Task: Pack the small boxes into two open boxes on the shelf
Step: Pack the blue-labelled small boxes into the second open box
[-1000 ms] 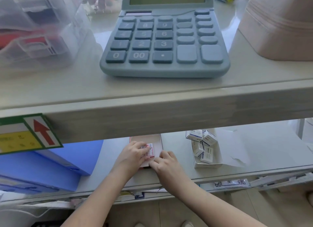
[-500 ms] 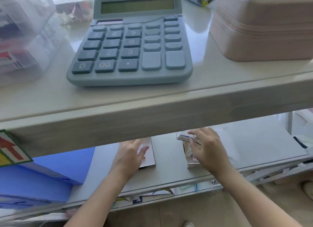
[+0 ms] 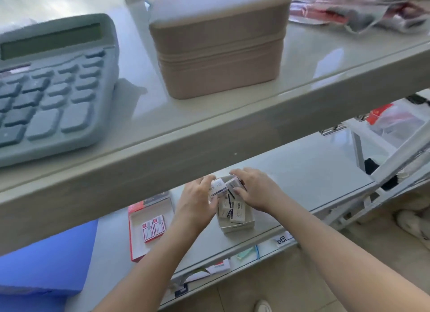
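Both hands are in under the upper shelf [image 3: 209, 134], working over the white open box [image 3: 237, 226] on the lower shelf [image 3: 302, 172]. The left hand [image 3: 197, 200] has its fingers curled round a small white box [image 3: 217, 187], gripping it just above the open box's far end. The right hand [image 3: 253, 188] pinches a second small box [image 3: 233, 184] right beside the first, the two touching or very nearly so. Below them, more small white boxes [image 3: 235, 209] stand jumbled and tilted inside the white open box. Over at nine o'clock from it sits the red-edged open box [image 3: 137, 237], flat on the same shelf, with two red-and-white small boxes [image 3: 154, 228] lying side by side inside. On the upper shelf, a grey-blue calculator [image 3: 53, 90] sits at ten o'clock and a beige case [image 3: 218, 46] at twelve. A blue folder [image 3: 46, 255] lies at eight o'clock.
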Demonstrator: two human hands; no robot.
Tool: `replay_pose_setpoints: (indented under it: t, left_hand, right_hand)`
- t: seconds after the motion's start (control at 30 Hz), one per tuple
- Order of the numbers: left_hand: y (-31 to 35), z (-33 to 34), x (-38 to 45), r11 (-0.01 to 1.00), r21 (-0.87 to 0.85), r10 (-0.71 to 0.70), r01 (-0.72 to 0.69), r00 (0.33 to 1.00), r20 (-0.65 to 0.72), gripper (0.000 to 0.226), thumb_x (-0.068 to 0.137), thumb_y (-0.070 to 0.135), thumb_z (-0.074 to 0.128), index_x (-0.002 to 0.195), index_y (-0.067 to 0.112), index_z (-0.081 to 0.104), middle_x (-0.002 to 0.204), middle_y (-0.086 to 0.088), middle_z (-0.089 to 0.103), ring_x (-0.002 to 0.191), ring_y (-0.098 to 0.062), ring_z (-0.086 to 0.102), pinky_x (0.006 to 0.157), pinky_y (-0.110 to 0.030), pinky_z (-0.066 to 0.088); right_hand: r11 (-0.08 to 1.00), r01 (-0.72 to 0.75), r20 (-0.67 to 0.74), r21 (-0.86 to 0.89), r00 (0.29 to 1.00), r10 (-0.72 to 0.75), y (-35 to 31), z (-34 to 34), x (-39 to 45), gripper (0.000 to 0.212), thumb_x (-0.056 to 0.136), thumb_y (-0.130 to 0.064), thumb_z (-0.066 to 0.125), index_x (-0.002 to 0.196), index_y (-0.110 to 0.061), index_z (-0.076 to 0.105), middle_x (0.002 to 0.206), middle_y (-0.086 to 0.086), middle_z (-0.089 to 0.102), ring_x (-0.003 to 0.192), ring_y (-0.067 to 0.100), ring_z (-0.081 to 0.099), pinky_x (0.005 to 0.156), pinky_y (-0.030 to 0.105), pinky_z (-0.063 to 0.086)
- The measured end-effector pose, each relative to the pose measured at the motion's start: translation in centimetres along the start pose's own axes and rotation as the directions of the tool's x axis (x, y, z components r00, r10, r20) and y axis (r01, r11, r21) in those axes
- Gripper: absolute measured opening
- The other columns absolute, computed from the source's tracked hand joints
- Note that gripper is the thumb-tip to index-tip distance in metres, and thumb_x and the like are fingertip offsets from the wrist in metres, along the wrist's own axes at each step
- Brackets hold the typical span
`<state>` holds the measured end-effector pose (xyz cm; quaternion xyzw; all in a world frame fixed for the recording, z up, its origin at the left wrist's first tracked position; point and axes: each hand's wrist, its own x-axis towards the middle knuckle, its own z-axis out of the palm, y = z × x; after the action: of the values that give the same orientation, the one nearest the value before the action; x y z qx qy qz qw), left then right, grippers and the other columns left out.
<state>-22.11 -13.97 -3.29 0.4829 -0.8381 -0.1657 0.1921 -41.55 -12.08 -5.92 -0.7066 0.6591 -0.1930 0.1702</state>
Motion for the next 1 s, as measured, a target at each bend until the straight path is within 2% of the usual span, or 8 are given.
replay_pose_setpoints:
  t: [0.07, 0.17, 0.27, 0.33, 0.43, 0.63, 0.87, 1.0]
  left_hand:
    - [0.1, 0.5, -0.2, 0.999, -0.018, -0.050, 0.050, 0.999, -0.006, 0.044, 0.082, 0.023, 0.068, 0.124, 0.018, 0.055, 0.109, -0.001, 0.060, 0.105, -0.020, 0.049, 0.085, -0.021, 0.031]
    - [0.5, 1.2, -0.4, 0.995, -0.036, -0.091, 0.089, 0.995, -0.037, 0.043, 0.082, 0.031, 0.070, 0.121, 0.020, 0.055, 0.101, 0.002, 0.056, 0.098, -0.017, 0.051, 0.084, -0.022, 0.036]
    - [0.9, 1.6, -0.7, 0.991, -0.054, -0.124, 0.120, 0.990, -0.067, 0.040, 0.083, 0.034, 0.069, 0.118, 0.021, 0.055, 0.098, 0.003, 0.054, 0.095, -0.017, 0.052, 0.083, -0.027, 0.041]
    - [0.9, 1.7, -0.8, 0.982, -0.088, -0.178, 0.170, 0.980, -0.088, 0.041, 0.082, 0.037, 0.069, 0.119, 0.024, 0.054, 0.103, 0.004, 0.055, 0.099, -0.017, 0.052, 0.086, -0.031, 0.045]
    - [0.5, 2.0, -1.0, 0.963, -0.140, -0.250, 0.232, 0.960, -0.124, 0.044, 0.080, 0.036, 0.071, 0.119, 0.024, 0.054, 0.108, 0.003, 0.057, 0.102, -0.017, 0.052, 0.088, -0.039, 0.049]
    - [0.5, 2.2, -1.6, 0.953, -0.147, -0.284, 0.264, 0.948, -0.144, 0.042, 0.081, 0.037, 0.070, 0.118, 0.026, 0.053, 0.107, 0.003, 0.054, 0.102, -0.018, 0.051, 0.087, -0.038, 0.049]
    - [1.5, 2.1, -1.9, 0.964, -0.133, -0.253, 0.232, 0.951, -0.179, 0.035, 0.082, 0.035, 0.070, 0.113, 0.024, 0.057, 0.099, 0.006, 0.054, 0.095, -0.015, 0.051, 0.081, -0.029, 0.045]
    - [3.0, 3.1, -1.7, 0.986, 0.079, -0.130, 0.148, 0.973, -0.191, 0.028, 0.077, 0.026, 0.071, 0.100, 0.015, 0.060, 0.085, -0.003, 0.052, 0.080, -0.024, 0.050, 0.070, -0.032, 0.044]
  right_hand:
    - [0.993, 0.038, -0.022, -0.112, 0.999, -0.040, -0.1, 0.0, 0.2, 0.027, 0.090, -0.025, 0.056, 0.116, -0.018, 0.059, 0.097, 0.009, 0.062, 0.091, 0.029, 0.056, 0.081, 0.042, 0.045]
    - [0.960, 0.056, -0.039, -0.273, 0.997, -0.069, -0.1, 0.1, 0.5, 0.016, 0.080, -0.015, 0.065, 0.095, -0.014, 0.065, 0.093, 0.010, 0.055, 0.083, 0.029, 0.053, 0.072, 0.039, 0.044]
    - [0.956, 0.088, -0.091, -0.280, 0.989, -0.117, -0.4, -0.6, 0.0, 0.014, 0.073, -0.016, 0.073, 0.081, -0.012, 0.063, 0.084, 0.009, 0.056, 0.073, 0.027, 0.051, 0.065, 0.038, 0.043]
    - [0.960, 0.149, -0.083, -0.238, 0.981, -0.173, -1.2, -0.4, -1.0, 0.015, 0.079, -0.029, 0.066, 0.084, -0.014, 0.064, 0.083, 0.005, 0.059, 0.078, 0.026, 0.051, 0.069, 0.037, 0.044]
    - [0.950, 0.214, 0.055, -0.228, 0.977, -0.206, -2.6, 0.5, -2.3, 0.038, 0.082, -0.046, 0.052, 0.102, -0.016, 0.065, 0.095, 0.001, 0.060, 0.090, 0.024, 0.048, 0.080, 0.039, 0.044]
    - [0.921, 0.226, 0.155, -0.318, 0.970, -0.185, -3.2, 1.7, -1.2, 0.045, 0.082, -0.040, 0.061, 0.116, -0.010, 0.056, 0.108, 0.009, 0.049, 0.101, 0.028, 0.043, 0.085, 0.039, 0.038]
    - [0.976, 0.199, 0.071, -0.086, 0.979, -0.193, -2.0, -0.9, -3.1, 0.046, 0.073, -0.043, 0.068, 0.110, -0.021, 0.052, 0.108, -0.001, 0.050, 0.098, 0.018, 0.041, 0.088, 0.035, 0.043]
    - [0.990, 0.116, -0.047, 0.074, 0.993, -0.113, -0.1, -3.3, -5.8, 0.049, 0.070, -0.050, 0.070, 0.109, -0.026, 0.054, 0.099, -0.011, 0.056, 0.091, 0.013, 0.047, 0.083, 0.033, 0.046]
